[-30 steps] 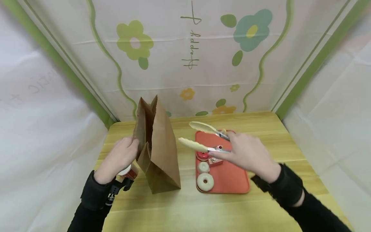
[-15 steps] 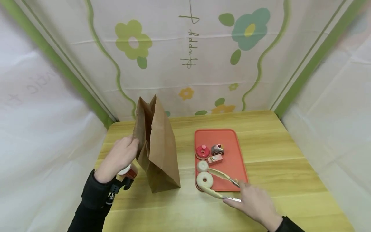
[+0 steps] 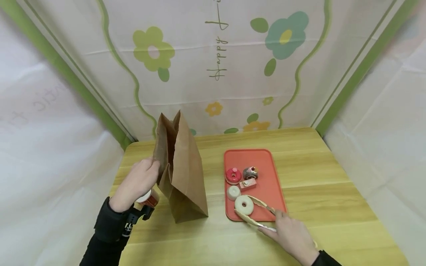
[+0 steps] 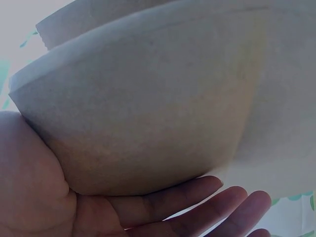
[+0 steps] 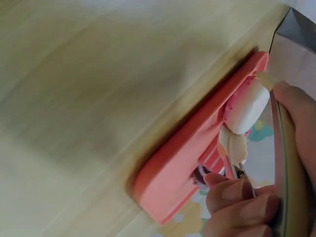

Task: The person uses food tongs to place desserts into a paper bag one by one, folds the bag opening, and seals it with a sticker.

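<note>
A brown paper bag (image 3: 188,181) stands upright with its mouth open. At its left edge my left hand (image 3: 139,181) holds the bag's side; in the left wrist view the fingers (image 4: 182,197) lie along the paper, and the thumb tip is hidden. My right hand (image 3: 294,232) grips a pair of tongs (image 3: 254,222) with pale scalloped tips. These tips sit on either side of a white ring doughnut (image 3: 244,212) at the near end of the red tray (image 3: 266,184). In the right wrist view, the doughnut (image 5: 247,106) shows a pink underside between the tips.
Also on the tray are a small white round cake (image 3: 233,192), a pink doughnut (image 3: 233,176), a pink cake slice (image 3: 247,184) and a dark roll cake (image 3: 250,173). A red-brown cup (image 3: 151,199) with a white top stands beside the bag, partly behind my left wrist.
My right hand has brought the tongs from over the tray's middle to its near end, around the white doughnut. The doughnut has shifted slightly right. My left hand stays at the bag.
</note>
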Demonstrator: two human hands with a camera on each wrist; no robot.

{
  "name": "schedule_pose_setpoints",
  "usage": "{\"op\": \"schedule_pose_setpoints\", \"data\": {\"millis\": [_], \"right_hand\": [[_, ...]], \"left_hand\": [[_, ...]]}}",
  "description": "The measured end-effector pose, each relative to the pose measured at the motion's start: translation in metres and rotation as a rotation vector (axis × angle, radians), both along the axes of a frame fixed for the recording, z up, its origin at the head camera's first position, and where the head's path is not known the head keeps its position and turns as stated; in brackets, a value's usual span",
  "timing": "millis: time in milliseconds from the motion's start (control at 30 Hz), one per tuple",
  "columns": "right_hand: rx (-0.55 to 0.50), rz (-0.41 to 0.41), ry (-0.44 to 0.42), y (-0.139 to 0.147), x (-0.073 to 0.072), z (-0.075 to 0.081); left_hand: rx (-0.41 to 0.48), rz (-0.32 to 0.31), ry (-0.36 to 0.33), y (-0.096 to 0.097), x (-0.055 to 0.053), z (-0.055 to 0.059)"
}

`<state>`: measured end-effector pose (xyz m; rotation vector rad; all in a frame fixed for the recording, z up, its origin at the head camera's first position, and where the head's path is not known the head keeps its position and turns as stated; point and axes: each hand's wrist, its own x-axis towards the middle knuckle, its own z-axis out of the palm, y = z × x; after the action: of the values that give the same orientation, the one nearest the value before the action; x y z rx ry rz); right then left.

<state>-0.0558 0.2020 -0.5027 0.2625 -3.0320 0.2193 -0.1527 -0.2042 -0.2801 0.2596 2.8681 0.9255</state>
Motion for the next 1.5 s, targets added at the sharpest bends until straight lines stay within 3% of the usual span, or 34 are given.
{"op": "schedule_pose_setpoints", "data": {"millis": [300,467,667,833,1100,1500], "right_hand": [[-0.061,-0.063,-0.081,0.004,-0.002,-0.003],[-0.093,-0.091,-0.082,0.003,-0.003,-0.004],[-0.19,-0.144,-0.125,0.0,-0.006,0.0],[-0.264,-0.194,-0.184,-0.004,-0.01,0.008],[-0.334,-0.245,-0.243,-0.004,-0.021,0.025],[-0.39,-0.268,-0.185,-0.004,-0.037,0.049]], "left_hand": [[0.006,0.0,-0.002,-0.001,0.001,0.001],[0.004,0.01,-0.008,-0.002,0.002,0.0],[-0.001,0.022,-0.019,-0.003,0.003,0.001],[-0.002,0.039,-0.064,-0.003,0.004,0.001],[0.013,0.038,-0.072,-0.002,0.004,-0.001],[-0.003,0.024,-0.038,-0.001,0.002,-0.003]]}}
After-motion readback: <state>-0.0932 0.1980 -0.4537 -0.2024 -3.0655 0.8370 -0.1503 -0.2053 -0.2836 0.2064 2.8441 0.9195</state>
